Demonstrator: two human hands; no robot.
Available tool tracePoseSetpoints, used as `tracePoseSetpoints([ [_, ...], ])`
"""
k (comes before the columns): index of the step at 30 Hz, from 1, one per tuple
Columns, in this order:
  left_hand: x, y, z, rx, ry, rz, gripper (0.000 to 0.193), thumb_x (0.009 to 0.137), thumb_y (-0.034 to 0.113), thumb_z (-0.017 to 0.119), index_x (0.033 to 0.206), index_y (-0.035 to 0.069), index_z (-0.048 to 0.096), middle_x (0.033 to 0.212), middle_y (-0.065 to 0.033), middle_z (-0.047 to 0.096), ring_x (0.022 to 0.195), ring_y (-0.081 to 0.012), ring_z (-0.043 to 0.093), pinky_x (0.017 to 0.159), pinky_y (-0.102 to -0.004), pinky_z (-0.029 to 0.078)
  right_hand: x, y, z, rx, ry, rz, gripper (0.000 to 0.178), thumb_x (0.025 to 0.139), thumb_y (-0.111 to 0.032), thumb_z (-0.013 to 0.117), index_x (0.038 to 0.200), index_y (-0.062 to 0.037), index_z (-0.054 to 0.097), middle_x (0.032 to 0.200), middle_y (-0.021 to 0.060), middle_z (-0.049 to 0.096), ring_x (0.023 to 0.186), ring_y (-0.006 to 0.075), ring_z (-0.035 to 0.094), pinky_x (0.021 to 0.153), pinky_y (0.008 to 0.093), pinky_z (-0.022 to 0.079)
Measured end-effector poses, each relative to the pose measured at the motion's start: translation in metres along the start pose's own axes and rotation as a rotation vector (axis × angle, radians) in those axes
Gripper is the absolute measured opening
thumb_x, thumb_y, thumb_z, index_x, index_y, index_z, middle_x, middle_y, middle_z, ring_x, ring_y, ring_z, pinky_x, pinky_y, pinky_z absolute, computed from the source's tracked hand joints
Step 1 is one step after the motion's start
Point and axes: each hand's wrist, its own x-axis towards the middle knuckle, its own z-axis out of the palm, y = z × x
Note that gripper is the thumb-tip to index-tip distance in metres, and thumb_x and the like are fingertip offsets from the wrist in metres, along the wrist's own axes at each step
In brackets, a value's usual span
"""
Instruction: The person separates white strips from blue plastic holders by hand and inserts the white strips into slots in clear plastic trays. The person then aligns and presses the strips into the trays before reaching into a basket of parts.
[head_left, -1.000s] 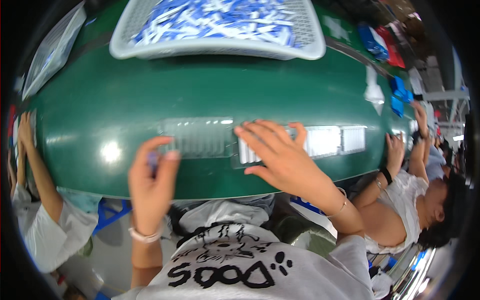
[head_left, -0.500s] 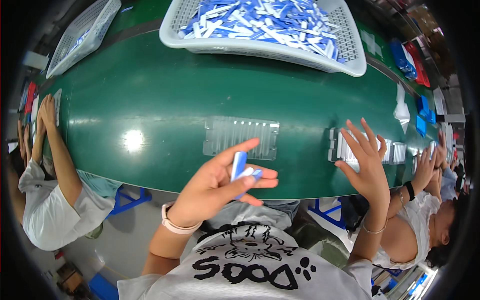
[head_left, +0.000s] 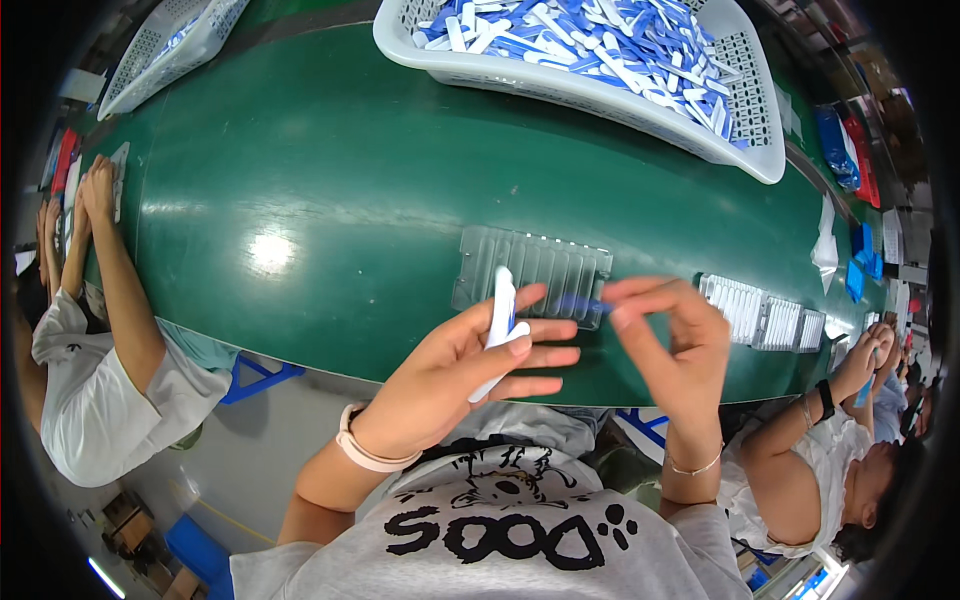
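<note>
My left hand (head_left: 425, 385) is in front of me, its thumb closed over a few small, flat white-and-blue plastic pieces (head_left: 503, 305), the other fingers stretched out to the right. To its right, my right hand (head_left: 680, 345) pinches one slim blue plastic piece (head_left: 582, 303) between thumb and forefinger. That piece is smeared by motion and reaches over the right side of a clear ribbed plastic tray (head_left: 485, 260) on the green table. Whether the piece touches the tray I cannot tell. My fingers cover parts of the tray's near and right edges.
A white perforated basket (head_left: 600, 88) heaped with blue and white pieces (head_left: 610, 50) stands at the far side. Filled clear trays (head_left: 765, 318) lie to the right. Another basket (head_left: 165, 70) is far left. Co-workers sit left (head_left: 120, 390) and right (head_left: 815, 470).
My right hand has gone from spread fingers at the right to a pinch nearer the middle, holding a blue piece. The pieces in my left hand are tilted differently. The whole view has shifted slightly.
</note>
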Motion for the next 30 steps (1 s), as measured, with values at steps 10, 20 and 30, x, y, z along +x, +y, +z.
tracePoseSetpoints([
  [10,0.005,0.005,-0.022,-0.067,-0.040,0.072,0.060,0.083,-0.010,0.035,0.142,-0.001,0.028,0.138,-0.0247,0.041,0.127,-0.0358,0.045,0.103,-0.0482,0.041,-0.018,0.011,0.015,-0.987,-0.121,-0.510,0.021,0.070,-0.013,0.073,0.089,-0.0058,0.067,0.106,0.0008,0.066,0.089,0.0186,0.056,0.076,0.0374,0.032],
  [20,0.005,0.003,-0.030,-0.077,0.067,0.029,0.023,0.101,0.022,0.039,0.108,0.004,0.053,0.076,0.0007,0.045,0.057,-0.0046,0.032,0.046,-0.0192,0.026,0.046,0.013,0.021,-0.757,-0.132,-0.500,0.019,0.074,-0.009,0.072,0.092,-0.0083,0.068,0.095,0.0003,0.065,0.089,0.0239,0.055,0.080,0.0371,0.039],
  [30,-0.014,-0.002,-0.041,-0.078,0.176,0.118,0.021,0.101,0.021,0.039,0.099,0.006,0.054,0.070,0.0037,0.039,0.054,-0.0028,0.026,0.044,-0.0180,0.022,0.119,0.018,0.059,-0.655,-0.546,-0.504,0.013,0.079,-0.014,0.069,0.084,-0.0049,0.061,0.096,0.0074,0.055,0.086,0.0270,0.052,0.078,0.0358,0.043],
])
